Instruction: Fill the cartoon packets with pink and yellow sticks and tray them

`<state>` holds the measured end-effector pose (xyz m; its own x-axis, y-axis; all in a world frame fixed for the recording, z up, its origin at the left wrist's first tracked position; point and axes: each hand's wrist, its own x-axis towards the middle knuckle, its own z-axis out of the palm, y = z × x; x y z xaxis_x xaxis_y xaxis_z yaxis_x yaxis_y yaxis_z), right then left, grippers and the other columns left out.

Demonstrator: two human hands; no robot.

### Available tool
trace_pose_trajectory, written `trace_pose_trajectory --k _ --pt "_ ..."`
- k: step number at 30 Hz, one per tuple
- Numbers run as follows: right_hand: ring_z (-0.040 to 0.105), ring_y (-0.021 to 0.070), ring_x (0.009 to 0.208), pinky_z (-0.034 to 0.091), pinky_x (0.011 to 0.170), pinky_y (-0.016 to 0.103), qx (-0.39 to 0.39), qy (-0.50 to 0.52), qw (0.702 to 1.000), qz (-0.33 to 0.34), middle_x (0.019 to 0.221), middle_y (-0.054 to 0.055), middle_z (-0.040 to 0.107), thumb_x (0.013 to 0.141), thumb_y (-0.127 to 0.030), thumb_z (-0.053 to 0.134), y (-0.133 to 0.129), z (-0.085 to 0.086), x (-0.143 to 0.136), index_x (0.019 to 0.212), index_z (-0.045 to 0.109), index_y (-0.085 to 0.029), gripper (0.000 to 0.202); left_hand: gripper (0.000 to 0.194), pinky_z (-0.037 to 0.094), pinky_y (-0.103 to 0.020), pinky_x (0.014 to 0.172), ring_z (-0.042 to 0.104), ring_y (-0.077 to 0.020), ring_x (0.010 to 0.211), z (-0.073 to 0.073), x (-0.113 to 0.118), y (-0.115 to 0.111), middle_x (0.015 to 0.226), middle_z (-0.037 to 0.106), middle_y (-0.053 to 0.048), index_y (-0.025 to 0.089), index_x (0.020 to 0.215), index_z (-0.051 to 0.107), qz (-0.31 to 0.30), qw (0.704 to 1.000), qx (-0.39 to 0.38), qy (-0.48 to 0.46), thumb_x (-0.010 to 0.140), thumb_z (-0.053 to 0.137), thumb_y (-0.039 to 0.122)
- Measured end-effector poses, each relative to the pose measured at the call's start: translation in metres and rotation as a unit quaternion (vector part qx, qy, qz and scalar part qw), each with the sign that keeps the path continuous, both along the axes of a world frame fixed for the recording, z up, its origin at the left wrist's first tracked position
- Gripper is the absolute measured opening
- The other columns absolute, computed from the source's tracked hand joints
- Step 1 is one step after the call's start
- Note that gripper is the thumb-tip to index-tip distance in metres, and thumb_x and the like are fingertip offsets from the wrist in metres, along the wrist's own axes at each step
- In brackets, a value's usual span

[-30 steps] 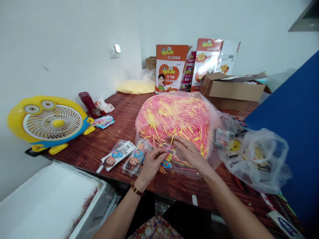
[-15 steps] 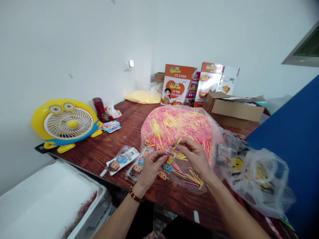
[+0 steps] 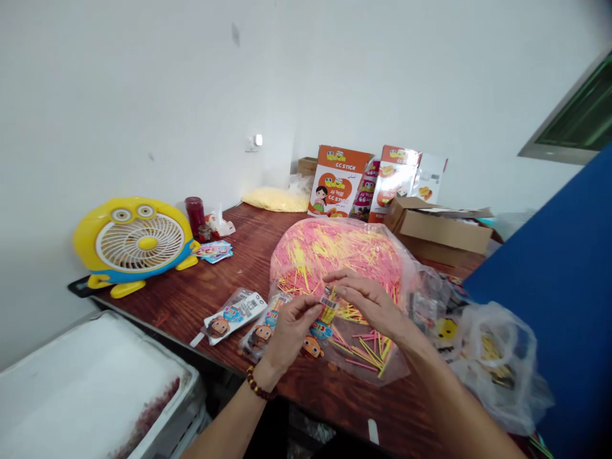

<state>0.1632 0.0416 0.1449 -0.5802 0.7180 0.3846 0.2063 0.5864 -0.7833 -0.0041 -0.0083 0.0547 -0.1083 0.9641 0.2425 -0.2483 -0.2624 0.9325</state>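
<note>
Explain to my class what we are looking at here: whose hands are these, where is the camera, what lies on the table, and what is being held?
There is no machine here. The camera sits on a person's head and looks forward and down, so the two bare arms are that person's own. The left hand and right hand together hold a small printed packet by their fingers. They work over a brown wooden table. Behind the hands lies a big clear bag of pink and yellow sticks. To the left lie more cartoon packets and a yellow fan. At the back stand orange boxes and a brown carton.
</note>
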Motion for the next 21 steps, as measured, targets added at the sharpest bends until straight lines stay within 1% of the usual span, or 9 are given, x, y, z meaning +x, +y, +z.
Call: trace_pose_trajectory --k 2,4,6,10,13,16,17,19,21 --pt "0.065 0.0216 0.101 0.049 0.089 0.036 0.021 -0.002 1.0 -0.006 0.107 0.006 0.073 0.094 -0.039 0.058 -0.002 0.003 0.0 0.095 0.077 -0.026 0.023 0.024 0.047 -0.024 0.07 0.057 -0.0129 0.073 0.0 -0.001 -0.001 0.08 0.068 -0.002 0.016 0.087 0.074 0.004 1.0 -0.003 -0.002 0.082 0.071 0.04" --pt "0.066 0.0215 0.095 0.05 0.086 0.037 0.049 -0.002 0.998 -0.026 0.1 0.005 0.074 0.093 -0.038 0.06 -0.004 0.005 -0.001 0.098 0.077 -0.027 0.021 0.025 0.047 -0.024 0.069 0.057 -0.013 0.072 0.0 -0.002 -0.001 0.079 0.067 -0.002 0.016 0.086 0.074 0.012 1.0 -0.006 -0.001 0.082 0.072 0.041" --pt "0.067 0.0214 0.091 0.05 0.084 0.037 0.08 -0.012 0.996 -0.031 0.096 0.005 0.075 0.092 -0.036 0.061 -0.006 0.007 -0.002 0.093 0.077 -0.027 0.019 0.026 0.047 -0.024 0.068 0.057 -0.0129 0.071 0.0 -0.003 -0.001 0.078 0.067 -0.002 0.016 0.085 0.074 0.016 1.0 -0.006 0.0 0.081 0.072 0.041" --pt "0.066 0.0215 0.095 0.05 0.087 0.037 0.12 -0.05 0.992 0.005 0.101 0.005 0.075 0.093 -0.035 0.06 -0.008 0.009 -0.004 0.09 0.078 -0.028 0.02 0.025 0.047 -0.024 0.069 0.058 -0.0128 0.072 0.001 0.0 0.0 0.079 0.068 -0.002 0.016 0.085 0.074 0.011 1.0 0.001 -0.008 0.08 0.073 0.04" --pt "0.065 0.019 0.086 0.051 0.081 0.033 0.092 -0.081 0.992 0.039 0.093 0.004 0.073 0.094 -0.038 0.059 -0.006 0.01 -0.004 0.087 0.077 -0.026 0.023 0.022 0.048 -0.024 0.071 0.059 -0.0129 0.074 0.001 0.003 0.0 0.08 0.069 -0.002 0.016 0.085 0.073 0.013 1.0 0.011 -0.018 0.082 0.072 0.038" --pt "0.058 0.0149 0.069 0.047 0.065 0.027 0.05 -0.072 0.996 0.022 0.073 0.001 0.066 0.093 -0.041 0.058 -0.003 0.005 -0.002 0.074 0.073 -0.023 0.03 0.02 0.048 -0.023 0.073 0.06 -0.0125 0.076 0.0 0.005 -0.001 0.082 0.069 -0.001 0.016 0.087 0.073 0.013 0.999 0.005 -0.033 0.083 0.072 0.036" --pt "0.054 0.0136 0.064 0.044 0.06 0.025 0.033 -0.058 0.998 0.005 0.067 -0.001 0.063 0.092 -0.042 0.06 -0.001 0.002 -0.001 0.071 0.072 -0.022 0.032 0.021 0.048 -0.024 0.074 0.06 -0.0128 0.078 0.0 0.004 -0.002 0.084 0.069 -0.001 0.016 0.089 0.073 -0.001 0.999 -0.005 -0.038 0.082 0.073 0.036" --pt "0.049 0.0119 0.058 0.039 0.054 0.023 -0.007 -0.024 0.999 -0.023 0.059 -0.003 0.057 0.089 -0.042 0.063 0.002 -0.006 -0.001 0.066 0.069 -0.021 0.032 0.026 0.049 -0.025 0.076 0.062 -0.0141 0.08 -0.001 0.002 -0.004 0.089 0.071 -0.003 0.016 0.094 0.073 -0.054 0.997 -0.032 -0.043 0.078 0.076 0.037" --pt "0.05 0.0116 0.058 0.04 0.054 0.023 -0.053 0.015 0.998 -0.034 0.06 -0.003 0.059 0.085 -0.042 0.067 0.004 -0.014 -0.001 0.068 0.071 -0.021 0.027 0.031 0.049 -0.026 0.076 0.062 -0.015 0.081 -0.003 0.0 -0.005 0.092 0.072 -0.004 0.015 0.096 0.073 -0.099 0.993 -0.051 -0.033 0.075 0.079 0.037"
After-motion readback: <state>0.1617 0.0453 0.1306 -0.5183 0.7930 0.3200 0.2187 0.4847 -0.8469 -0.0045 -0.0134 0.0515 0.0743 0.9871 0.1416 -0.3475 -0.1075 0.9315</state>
